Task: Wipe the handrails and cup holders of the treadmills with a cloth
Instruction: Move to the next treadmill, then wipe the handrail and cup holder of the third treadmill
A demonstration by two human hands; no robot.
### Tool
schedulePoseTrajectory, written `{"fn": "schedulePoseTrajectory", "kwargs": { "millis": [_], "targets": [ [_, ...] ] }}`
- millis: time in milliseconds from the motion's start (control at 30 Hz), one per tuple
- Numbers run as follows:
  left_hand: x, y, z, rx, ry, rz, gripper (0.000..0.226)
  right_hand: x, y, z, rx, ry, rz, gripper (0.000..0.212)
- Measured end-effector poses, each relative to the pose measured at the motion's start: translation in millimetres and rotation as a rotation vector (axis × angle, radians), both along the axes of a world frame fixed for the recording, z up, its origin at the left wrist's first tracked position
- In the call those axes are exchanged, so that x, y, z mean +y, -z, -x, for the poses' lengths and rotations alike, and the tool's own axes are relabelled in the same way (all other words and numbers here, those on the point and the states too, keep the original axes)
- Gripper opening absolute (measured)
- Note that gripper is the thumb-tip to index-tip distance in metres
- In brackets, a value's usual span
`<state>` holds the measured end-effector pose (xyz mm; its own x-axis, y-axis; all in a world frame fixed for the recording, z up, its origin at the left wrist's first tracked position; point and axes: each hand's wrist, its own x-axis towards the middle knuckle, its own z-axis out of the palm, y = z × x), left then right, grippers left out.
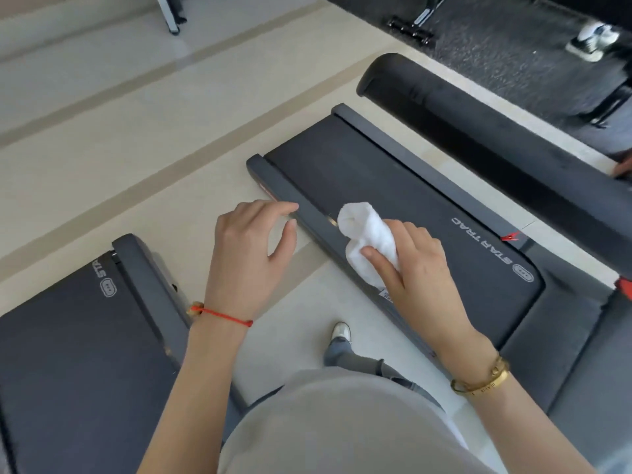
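Over a pale gym floor (143, 138), the right hand (424, 268) pinches a white cloth (367, 241); left hand (249, 248) fingers seemingly loosely spread.

Left treadmill (68, 354) cut off by frame edge; cloth (367, 241) partly hidden under right hand (420, 278); beside cloth, label (388, 295) unreadable.

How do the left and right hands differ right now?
The right hand grips the white cloth; the left hand holds nothing, its fingers loosely spread. The right hand is over the treadmill deck, the left hand mostly over the floor beside it. The left wrist wears a red string, the right a gold bangle. Both are bare.
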<state>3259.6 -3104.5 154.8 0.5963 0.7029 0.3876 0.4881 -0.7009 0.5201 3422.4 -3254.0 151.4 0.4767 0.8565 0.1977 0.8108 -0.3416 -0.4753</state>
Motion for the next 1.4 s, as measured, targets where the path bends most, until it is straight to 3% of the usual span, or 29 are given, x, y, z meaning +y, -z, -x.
{"fn": "schedulePoseTrajectory", "kwargs": {
  "millis": [467,733,833,900,1000,1067,1333,1400],
  "targets": [
    [33,-5,-137,-0.037,0.315,-0.024,0.020,0,-9,-95,-0.120,0.147,-0.093,0.046],
    [74,-15,-199,-0.072,0.452,-0.070,0.021,33,-30,-143,-0.469,0.338,-0.230,0.030],
    [96,-18,-223,-0.085,0.493,-0.078,0.021,55,-31,-167,-0.553,0.471,-0.181,0.031],
    [112,-20,-238,-0.084,0.526,-0.083,0.022,68,-27,-182,-0.529,0.540,-0.051,0.035],
    [137,-20,-258,-0.081,0.566,-0.097,0.023,81,-18,-194,-0.395,0.512,0.189,0.060],
    [154,-17,-269,-0.073,0.580,-0.102,0.024,86,-14,-198,-0.358,0.510,0.188,0.066],
    [203,0,-299,-0.032,0.619,-0.061,0.026,152,-16,-218,-0.321,0.516,0.236,0.050],
    [209,4,-305,-0.005,0.637,-0.031,0.027,146,-12,-216,-0.312,0.508,0.165,0.046]
  ]
}}
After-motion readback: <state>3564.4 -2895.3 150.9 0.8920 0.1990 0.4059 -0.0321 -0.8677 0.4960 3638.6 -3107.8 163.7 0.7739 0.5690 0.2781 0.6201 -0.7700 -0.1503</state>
